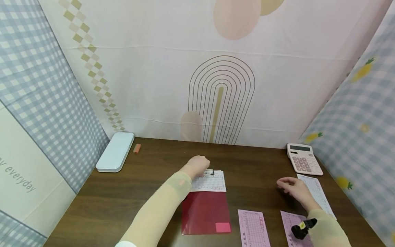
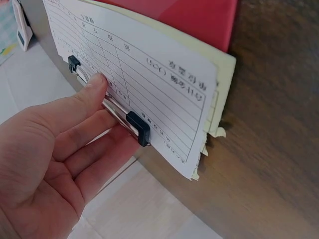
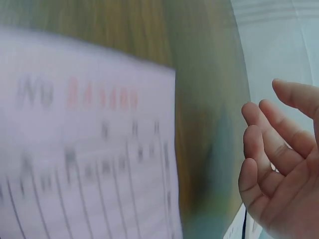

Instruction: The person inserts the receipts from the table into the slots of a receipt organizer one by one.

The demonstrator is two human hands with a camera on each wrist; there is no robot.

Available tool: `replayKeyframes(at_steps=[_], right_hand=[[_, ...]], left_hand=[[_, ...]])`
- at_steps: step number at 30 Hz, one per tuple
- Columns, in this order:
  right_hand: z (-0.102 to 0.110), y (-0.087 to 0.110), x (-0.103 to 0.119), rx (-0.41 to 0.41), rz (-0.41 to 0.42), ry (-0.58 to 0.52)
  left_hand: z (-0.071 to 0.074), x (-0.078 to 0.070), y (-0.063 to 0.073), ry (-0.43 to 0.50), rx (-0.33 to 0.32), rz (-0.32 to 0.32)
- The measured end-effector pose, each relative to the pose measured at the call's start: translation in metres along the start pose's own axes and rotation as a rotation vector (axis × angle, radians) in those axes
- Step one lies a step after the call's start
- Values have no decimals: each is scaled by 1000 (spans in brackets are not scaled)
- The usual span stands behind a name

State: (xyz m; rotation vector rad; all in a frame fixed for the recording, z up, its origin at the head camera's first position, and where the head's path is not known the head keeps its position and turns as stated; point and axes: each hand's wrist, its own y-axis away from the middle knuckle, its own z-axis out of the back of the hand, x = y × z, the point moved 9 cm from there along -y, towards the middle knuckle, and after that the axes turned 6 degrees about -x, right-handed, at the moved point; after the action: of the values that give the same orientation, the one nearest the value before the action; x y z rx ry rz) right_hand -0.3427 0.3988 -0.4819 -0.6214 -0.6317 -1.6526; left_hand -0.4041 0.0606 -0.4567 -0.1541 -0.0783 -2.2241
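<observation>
The person's left hand (image 1: 197,165) is at the middle of the dark brown wooden table (image 1: 247,185), its thumb and fingers clamped on the silver metal clip with black ends (image 2: 138,128), thumb on the front and fingers behind. This clip is on the far edge of a white, line-ruled stack of printed slips (image 1: 213,183), whose pale yellow lower sheets (image 2: 225,97) show at one side with ragged edges. The stack lies at the far end of a flat, glossy dark red folder (image 1: 205,211), which bears a bright pink rectangular label (image 1: 223,227) at its near right corner. The right hand (image 1: 294,190) hangs over the table to the right, fingers loosely bent and thumb apart from them, beside a long white printed sheet (image 1: 318,193). Nearer are two pink printed slips: one (image 1: 253,228) just right of the folder, the other (image 1: 290,219) partly under the right forearm. A cream calculator with pink keys (image 1: 303,160) stands far right; a pale rectangular case (image 1: 115,152) and a small orange-brown block (image 1: 137,148) lie far left.
</observation>
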Motion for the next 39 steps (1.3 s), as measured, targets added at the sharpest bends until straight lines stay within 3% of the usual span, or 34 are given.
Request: replayKeyframes(at_steps=[9, 17, 23, 30, 36, 39], right_hand=[[29, 1, -26, -80, -28, 82], [62, 0, -40, -276, 41, 235], [78, -5, -51, -320, 41, 252], [88, -5, -59, -381, 169, 392], [85, -14, -92, -238, -58, 413], [85, -18, -101, -190, -124, 424]], left_hand=[[-1, 1, 0, 2, -2, -9], [-2, 1, -1, 9, 6, -6], [0, 1, 0, 8, 3, -4], [-3, 1, 1, 14, 33, 4], [-1, 2, 1, 12, 39, 16], [-1, 2, -1, 10, 34, 8]])
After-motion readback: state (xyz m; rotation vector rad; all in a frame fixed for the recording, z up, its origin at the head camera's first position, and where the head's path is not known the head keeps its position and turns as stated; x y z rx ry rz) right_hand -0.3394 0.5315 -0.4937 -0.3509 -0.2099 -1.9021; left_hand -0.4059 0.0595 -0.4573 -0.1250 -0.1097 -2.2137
